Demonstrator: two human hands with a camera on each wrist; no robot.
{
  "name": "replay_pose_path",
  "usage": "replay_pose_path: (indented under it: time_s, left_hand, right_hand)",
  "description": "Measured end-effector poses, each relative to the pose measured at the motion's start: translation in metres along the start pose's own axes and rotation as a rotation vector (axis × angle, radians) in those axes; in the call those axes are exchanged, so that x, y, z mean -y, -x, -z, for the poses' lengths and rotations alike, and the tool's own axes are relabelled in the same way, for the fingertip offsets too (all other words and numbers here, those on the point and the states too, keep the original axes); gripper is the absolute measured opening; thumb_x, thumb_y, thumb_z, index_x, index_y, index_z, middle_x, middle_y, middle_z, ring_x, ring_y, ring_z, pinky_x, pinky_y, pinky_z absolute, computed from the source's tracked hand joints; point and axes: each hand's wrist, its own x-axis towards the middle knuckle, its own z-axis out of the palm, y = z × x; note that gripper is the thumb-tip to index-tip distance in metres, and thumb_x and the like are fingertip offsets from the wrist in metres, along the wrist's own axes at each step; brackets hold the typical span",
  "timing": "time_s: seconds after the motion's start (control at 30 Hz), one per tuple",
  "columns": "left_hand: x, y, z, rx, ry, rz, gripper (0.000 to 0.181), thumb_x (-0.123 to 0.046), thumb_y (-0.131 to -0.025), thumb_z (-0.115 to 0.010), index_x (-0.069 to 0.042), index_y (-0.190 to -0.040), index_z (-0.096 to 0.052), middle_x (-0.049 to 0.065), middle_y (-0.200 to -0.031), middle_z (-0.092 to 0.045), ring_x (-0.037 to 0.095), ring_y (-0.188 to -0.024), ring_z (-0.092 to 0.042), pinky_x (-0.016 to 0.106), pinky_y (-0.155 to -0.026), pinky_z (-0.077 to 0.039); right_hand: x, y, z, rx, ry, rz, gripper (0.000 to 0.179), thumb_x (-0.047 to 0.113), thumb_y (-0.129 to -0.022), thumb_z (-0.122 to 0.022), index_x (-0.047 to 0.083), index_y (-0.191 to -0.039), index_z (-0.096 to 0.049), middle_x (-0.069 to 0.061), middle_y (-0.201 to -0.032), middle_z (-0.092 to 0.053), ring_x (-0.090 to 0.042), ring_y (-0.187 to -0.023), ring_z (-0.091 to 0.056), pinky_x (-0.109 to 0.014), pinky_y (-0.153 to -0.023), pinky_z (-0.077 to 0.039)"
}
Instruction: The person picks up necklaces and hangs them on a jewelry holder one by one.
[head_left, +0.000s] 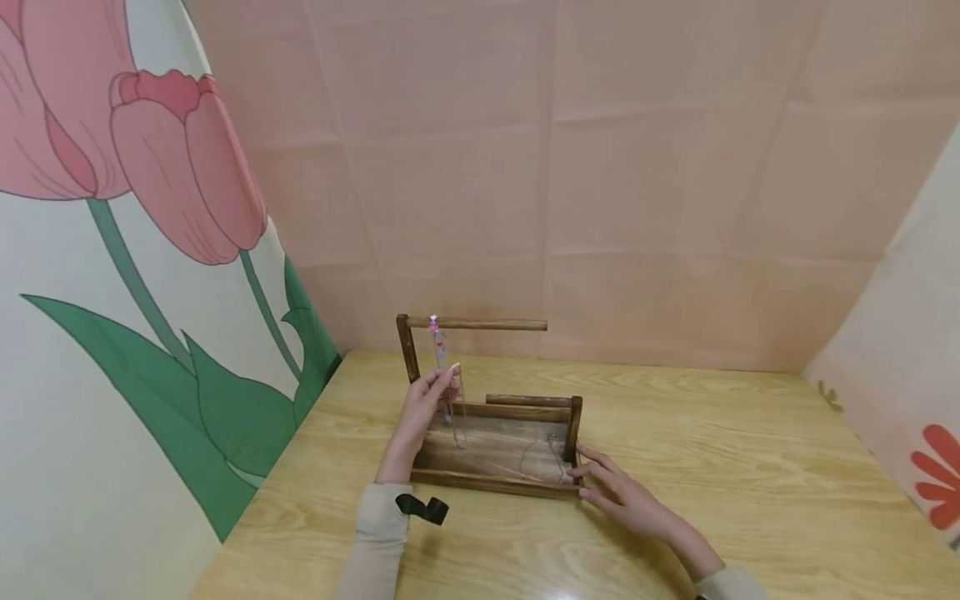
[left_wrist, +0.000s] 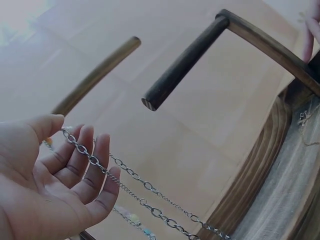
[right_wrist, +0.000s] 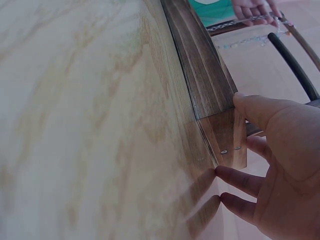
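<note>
My left hand (head_left: 422,408) is over the left part of a dark wooden jewelry stand (head_left: 495,481) with a tray base. Its thumb and index finger pinch a silver chain necklace (left_wrist: 92,159), which dangles in a loop toward the tray. A colorful beaded strand (head_left: 440,343) hangs from the upper rod (head_left: 495,324), just beyond this hand. My right hand (head_left: 622,497) is at the stand's right end. Its thumb touches the tray's corner edge, with fairly straight fingers beside the end wall (right_wrist: 220,135). A thin chain (head_left: 557,454) lies inside the tray on the right.
A lower rod (head_left: 528,401) extends leftward from the right post (head_left: 573,425). The stand is on a light wooden table (head_left: 750,467). Behind is a pinkish backdrop (head_left: 637,183); a tulip-printed sheet (head_left: 180,167) covers the left side. A black strap (head_left: 423,507) is on the left sleeve.
</note>
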Motion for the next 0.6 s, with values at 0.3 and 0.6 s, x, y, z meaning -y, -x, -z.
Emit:
replay_pose_path:
  time_s: [0.3, 0.6]
  left_hand:
    - [-0.01, 0.0, -0.003, 0.034, -0.07, -0.001, 0.037, -0.025, -0.098, -0.047, 0.005, -0.12, -0.055, 0.029, -0.108, -0.057, 0.044, -0.106, -0.055, 0.044, -0.093, -0.047]
    - [-0.021, -0.005, -0.008, 0.078, -0.038, -0.009, 0.038, -0.018, -0.099, -0.046, 0.013, -0.12, -0.05, 0.038, -0.115, -0.049, 0.052, -0.111, -0.047, 0.051, -0.1, -0.04]
  right_hand:
    - [0.0, 0.001, -0.001, 0.004, -0.011, -0.003, 0.026, 0.024, -0.094, -0.055, 0.015, -0.119, -0.058, -0.013, -0.148, -0.03, -0.042, -0.124, -0.042, -0.061, -0.089, -0.043]
    - [0.002, 0.001, 0.001, 0.01, -0.014, -0.024, 0.028, 0.027, -0.094, -0.055, 0.017, -0.12, -0.057, -0.01, -0.149, -0.029, -0.041, -0.125, -0.041, -0.062, -0.09, -0.041]
